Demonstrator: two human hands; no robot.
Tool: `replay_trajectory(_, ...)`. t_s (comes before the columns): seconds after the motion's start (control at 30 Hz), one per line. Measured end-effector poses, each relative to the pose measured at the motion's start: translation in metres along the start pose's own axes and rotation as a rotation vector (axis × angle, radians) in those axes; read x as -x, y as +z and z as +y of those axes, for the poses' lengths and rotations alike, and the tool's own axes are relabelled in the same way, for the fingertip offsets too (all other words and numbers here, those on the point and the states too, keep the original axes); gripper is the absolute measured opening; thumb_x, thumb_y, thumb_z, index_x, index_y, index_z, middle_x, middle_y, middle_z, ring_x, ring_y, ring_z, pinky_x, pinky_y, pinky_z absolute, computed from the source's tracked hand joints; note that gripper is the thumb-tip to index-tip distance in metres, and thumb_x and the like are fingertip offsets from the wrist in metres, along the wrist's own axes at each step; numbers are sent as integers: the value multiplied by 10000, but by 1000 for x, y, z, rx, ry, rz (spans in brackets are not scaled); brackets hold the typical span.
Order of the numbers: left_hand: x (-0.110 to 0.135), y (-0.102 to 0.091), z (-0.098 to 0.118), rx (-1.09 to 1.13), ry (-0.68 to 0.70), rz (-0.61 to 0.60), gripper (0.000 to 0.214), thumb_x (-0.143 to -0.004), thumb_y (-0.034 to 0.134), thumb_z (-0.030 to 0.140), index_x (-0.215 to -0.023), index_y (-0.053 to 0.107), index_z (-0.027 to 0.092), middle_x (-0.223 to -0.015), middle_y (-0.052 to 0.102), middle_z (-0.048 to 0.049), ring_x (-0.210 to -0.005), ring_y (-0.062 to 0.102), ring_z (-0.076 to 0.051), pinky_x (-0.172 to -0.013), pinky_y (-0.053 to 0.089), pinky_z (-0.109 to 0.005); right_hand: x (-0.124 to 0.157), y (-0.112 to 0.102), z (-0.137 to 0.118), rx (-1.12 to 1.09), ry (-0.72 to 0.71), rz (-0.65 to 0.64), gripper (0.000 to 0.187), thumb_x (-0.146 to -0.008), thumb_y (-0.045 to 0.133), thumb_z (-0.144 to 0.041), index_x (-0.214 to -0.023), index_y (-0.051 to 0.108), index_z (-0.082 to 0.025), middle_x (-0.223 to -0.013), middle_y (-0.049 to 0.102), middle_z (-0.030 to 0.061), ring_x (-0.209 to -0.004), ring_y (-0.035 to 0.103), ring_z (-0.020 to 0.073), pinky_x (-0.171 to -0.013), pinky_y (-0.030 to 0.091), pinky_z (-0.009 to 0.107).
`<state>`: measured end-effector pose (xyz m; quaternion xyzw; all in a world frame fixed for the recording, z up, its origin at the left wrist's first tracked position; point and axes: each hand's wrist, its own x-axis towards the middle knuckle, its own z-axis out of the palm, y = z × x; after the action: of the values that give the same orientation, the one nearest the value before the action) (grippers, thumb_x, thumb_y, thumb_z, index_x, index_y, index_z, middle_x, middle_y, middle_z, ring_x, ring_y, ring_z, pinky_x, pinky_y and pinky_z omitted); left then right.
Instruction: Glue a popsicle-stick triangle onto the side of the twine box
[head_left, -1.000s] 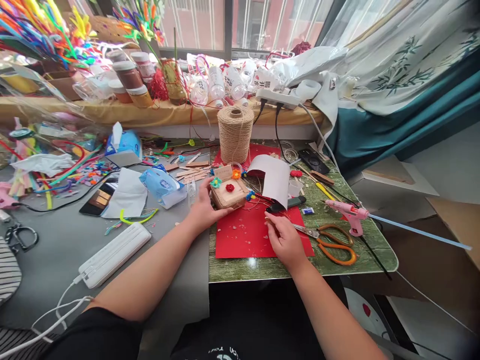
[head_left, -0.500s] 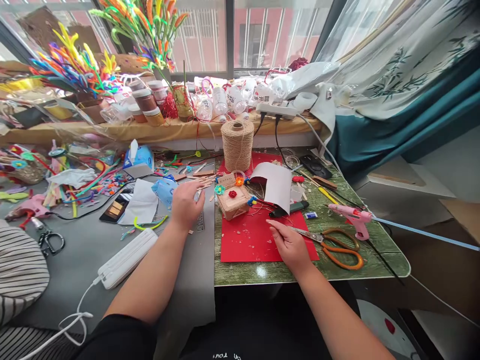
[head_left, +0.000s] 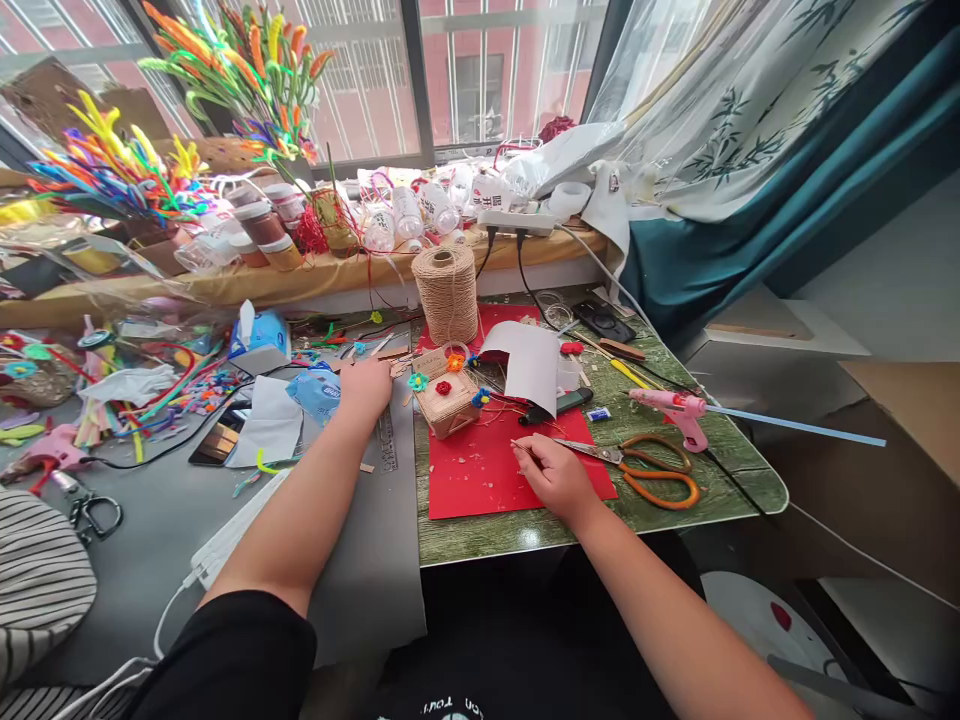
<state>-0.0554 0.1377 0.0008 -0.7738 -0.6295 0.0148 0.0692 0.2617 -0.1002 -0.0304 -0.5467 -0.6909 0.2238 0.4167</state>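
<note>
My left hand (head_left: 365, 390) reaches over the grey side of the table, at the loose thin wooden strips (head_left: 400, 368). Its fingertips are hidden behind the hand. Close beside it lies a blue plastic packet (head_left: 311, 392). Above the red sheet (head_left: 480, 480), my right hand (head_left: 553, 472) is closed in a pinch, and whatever its fingers hold is too small to make out. Scissors with orange handles (head_left: 660, 470) lie just right of that hand. Between my hands stands a small wooden box (head_left: 446, 408) decorated with coloured flowers, including a red flower (head_left: 444, 388) on top.
Behind the box stand a twine spool (head_left: 445, 295) and a curled white sheet (head_left: 534, 365). A pink glue gun (head_left: 679, 410) lies at right with a long blue stick. A tissue box (head_left: 259, 340), a phone (head_left: 217, 440) and a white power strip (head_left: 240, 520) are at left.
My left hand has moved forward, from beside the blue packet to the wooden strips. My right hand stays pinched over the red sheet. The whole view has shifted slightly.
</note>
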Motion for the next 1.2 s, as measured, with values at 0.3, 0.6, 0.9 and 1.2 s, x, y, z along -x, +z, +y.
replay_trajectory(0.3, 3, -12, -3, -100, 103, -84, 326, -949, 499, 288, -1087, 749, 131, -1154, 741, -208, -1125, 674, -340, -989, 455, -425, 1, -4, 0, -41, 1, -2, 242, -1049, 505, -362, -959, 691, -237, -791, 682, 41, -783, 636, 219, -741, 490, 328)
replay_trajectory(0.6, -21, -23, -18, -55, 51, -235, 277, -821, 672, 373, -1032, 809, 258, -1093, 790, -115, -999, 711, -294, -866, 533, -338, 4, 5, 15, -6, 12, 181, 405, -990, 575, -331, -1378, 536, -222, -925, 606, 51, -910, 631, 244, -904, 532, 431)
replay_trajectory(0.9, -29, -24, -8, -41, 28, -290, 258, -703, 733, 348, -916, 805, 220, -989, 796, -136, -936, 709, -317, -815, 533, -342, 6, 0, 19, -354, 73, 613, 311, -975, 577, -312, -1273, 508, -254, -892, 499, -7, -772, 526, 161, -780, 514, 332)
replay_trajectory(1.2, -20, -26, -14, 83, 66, -191, 201, -785, 716, 356, -902, 764, 200, -961, 785, -84, -961, 681, -253, -882, 493, -306, 0, -11, 36, -477, 218, 891, 250, -1022, 499, -384, -1244, 512, -270, -992, 556, 20, -763, 542, 151, -740, 499, 310)
